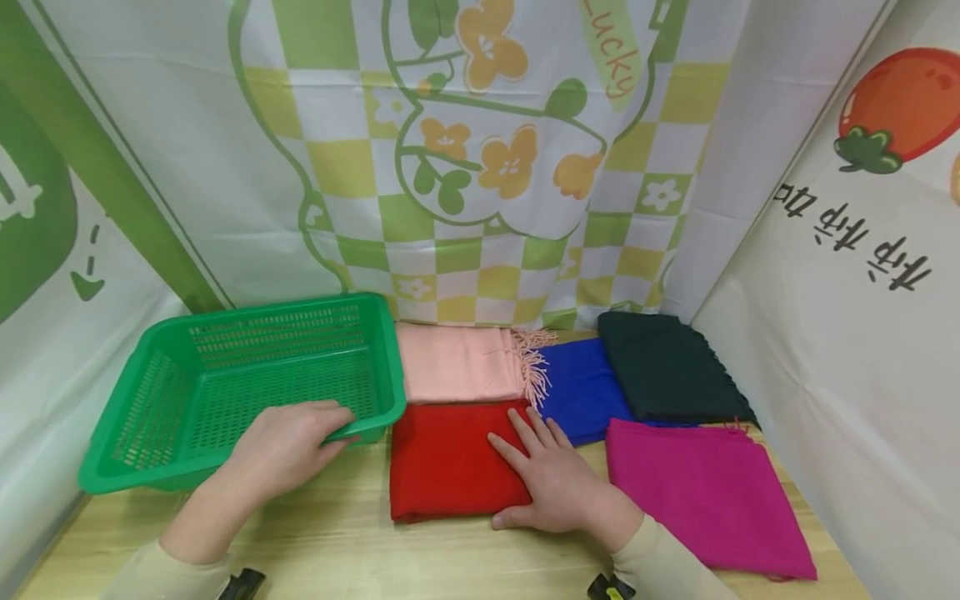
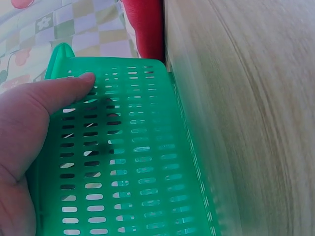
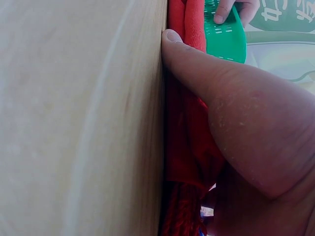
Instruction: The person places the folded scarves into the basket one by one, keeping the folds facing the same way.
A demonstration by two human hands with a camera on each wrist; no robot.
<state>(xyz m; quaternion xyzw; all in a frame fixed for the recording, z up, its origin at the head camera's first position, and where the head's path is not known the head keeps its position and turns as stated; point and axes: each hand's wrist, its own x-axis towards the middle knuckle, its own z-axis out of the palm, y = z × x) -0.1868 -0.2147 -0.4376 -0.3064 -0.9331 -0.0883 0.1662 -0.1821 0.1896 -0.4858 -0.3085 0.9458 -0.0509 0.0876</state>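
My left hand grips the near rim of a green plastic basket, thumb outside the slotted wall in the left wrist view and fingers over the inner side. Nothing lies inside the basket. My right hand rests with spread fingers on the right edge of a folded red scarf. In the right wrist view the right thumb lies along the side of the red scarf, its tip at the tabletop, and a red fringe hangs by the palm. The red scarf lies just right of the basket.
Behind the red scarf lies a folded pink scarf with a fringe. To the right are a blue scarf, a dark green scarf and a magenta scarf, all folded on the wooden table. Printed cloth walls enclose the table.
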